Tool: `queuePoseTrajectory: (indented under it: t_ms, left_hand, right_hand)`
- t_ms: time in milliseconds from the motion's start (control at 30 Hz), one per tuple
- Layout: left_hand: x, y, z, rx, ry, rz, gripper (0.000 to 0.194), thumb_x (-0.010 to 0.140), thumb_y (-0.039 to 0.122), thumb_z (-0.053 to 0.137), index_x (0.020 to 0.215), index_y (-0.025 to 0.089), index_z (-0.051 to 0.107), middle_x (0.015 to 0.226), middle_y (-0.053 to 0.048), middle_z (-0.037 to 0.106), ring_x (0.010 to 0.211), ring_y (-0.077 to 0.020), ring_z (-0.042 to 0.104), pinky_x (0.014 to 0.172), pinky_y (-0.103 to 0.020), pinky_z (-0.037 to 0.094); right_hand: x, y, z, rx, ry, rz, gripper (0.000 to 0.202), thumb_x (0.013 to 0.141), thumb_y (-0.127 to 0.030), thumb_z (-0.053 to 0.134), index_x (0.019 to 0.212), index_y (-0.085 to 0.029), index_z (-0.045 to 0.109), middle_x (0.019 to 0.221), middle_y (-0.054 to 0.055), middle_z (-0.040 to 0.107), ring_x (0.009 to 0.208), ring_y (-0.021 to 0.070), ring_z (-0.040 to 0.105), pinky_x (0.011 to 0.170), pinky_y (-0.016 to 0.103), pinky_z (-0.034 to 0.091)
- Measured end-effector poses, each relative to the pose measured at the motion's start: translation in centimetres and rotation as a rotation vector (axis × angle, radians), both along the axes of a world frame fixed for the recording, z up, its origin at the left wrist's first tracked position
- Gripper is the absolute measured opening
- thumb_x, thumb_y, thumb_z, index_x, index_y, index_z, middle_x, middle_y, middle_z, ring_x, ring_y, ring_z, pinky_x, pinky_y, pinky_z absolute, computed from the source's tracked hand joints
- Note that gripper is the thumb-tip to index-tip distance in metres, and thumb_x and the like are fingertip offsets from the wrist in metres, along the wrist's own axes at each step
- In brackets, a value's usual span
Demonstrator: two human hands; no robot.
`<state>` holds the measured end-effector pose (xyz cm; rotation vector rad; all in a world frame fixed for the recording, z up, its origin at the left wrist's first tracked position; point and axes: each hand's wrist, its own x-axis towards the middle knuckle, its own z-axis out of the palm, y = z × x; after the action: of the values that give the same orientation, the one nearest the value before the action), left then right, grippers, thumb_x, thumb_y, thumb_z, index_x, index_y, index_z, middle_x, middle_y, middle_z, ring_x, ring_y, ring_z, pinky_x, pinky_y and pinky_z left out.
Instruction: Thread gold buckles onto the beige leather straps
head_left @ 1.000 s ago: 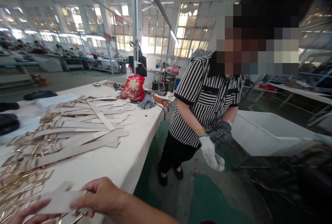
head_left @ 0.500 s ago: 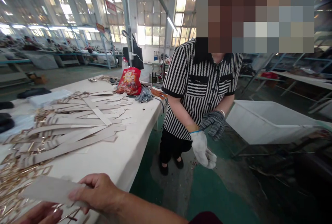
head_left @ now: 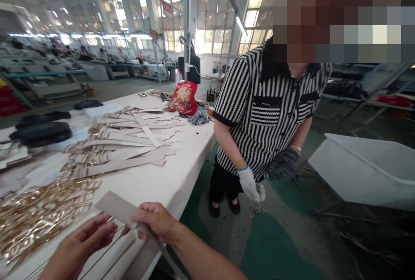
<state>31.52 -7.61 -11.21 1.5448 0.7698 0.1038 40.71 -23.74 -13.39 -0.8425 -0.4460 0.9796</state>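
Observation:
My right hand (head_left: 158, 221) grips a grey-beige strap (head_left: 115, 206) between thumb and fingers. The strap's flat end points up and left, and its tail hangs below my wrist. My left hand (head_left: 87, 241) is just under that end, fingers curled and pinched on a metal buckle (head_left: 121, 229), mostly hidden by the fingers and strap. To the left lies a pile of gold-coloured metal buckles (head_left: 48, 217) on the white-covered table (head_left: 181, 176). Beyond it, several similar straps (head_left: 126, 156) are fanned out, with buckles at their left ends.
Across the table corner stands a person in a striped shirt (head_left: 246, 85), wearing a white glove (head_left: 250, 184) and a dark grey glove (head_left: 282, 165). A red bag (head_left: 183, 98) sits at the table's far end. Black items (head_left: 43, 130) lie at left. A white bin (head_left: 363, 172) stands at right.
The view has swung left, so the table shows farther right. Both my hands have risen a little with the strap. The other person's gloved hands have shifted and moved apart.

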Motion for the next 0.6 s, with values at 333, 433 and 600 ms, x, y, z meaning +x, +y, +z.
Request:
queuePoseTrajectory:
  t_ms: [333,433,600]
  left_hand:
    - [-5.3,1.4,-0.9,-0.396,-0.157,0.015,0.027,0.065,0.026,0.076,0.081,0.012,0.06,0.075,-0.003,0.065,0.062,-0.0074,0.059,0.053,-0.012,0.045]
    - [-6.4,2.9,-1.1,-0.558,-0.181,0.098,0.019,0.069,0.015,0.073,0.08,0.01,0.059,0.068,-0.002,0.062,0.057,-0.0062,0.058,0.046,-0.01,0.044]
    - [-7.6,3.9,-0.6,-0.693,-0.207,0.119,0.008,0.076,0.01,0.065,0.083,0.008,0.06,0.068,-0.003,0.063,0.054,-0.0052,0.059,0.045,-0.008,0.047]
  right_hand:
    - [-3.1,2.0,0.7,-0.196,-0.234,-0.128,0.029,0.075,-0.045,0.062,0.078,-0.016,0.057,0.059,-0.005,0.055,0.036,0.0023,0.035,0.033,0.016,0.022]
    - [-2.8,1.7,-0.3,-0.339,-0.451,-0.155,0.028,0.08,-0.044,0.057,0.078,-0.016,0.059,0.054,-0.005,0.051,0.038,0.0046,0.037,0.037,0.018,0.026]
    - [-3.3,0.3,-2.3,-0.447,-0.623,-0.07,0.028,0.083,-0.045,0.054,0.08,-0.018,0.058,0.056,-0.004,0.049,0.044,0.0078,0.043,0.042,0.02,0.032]
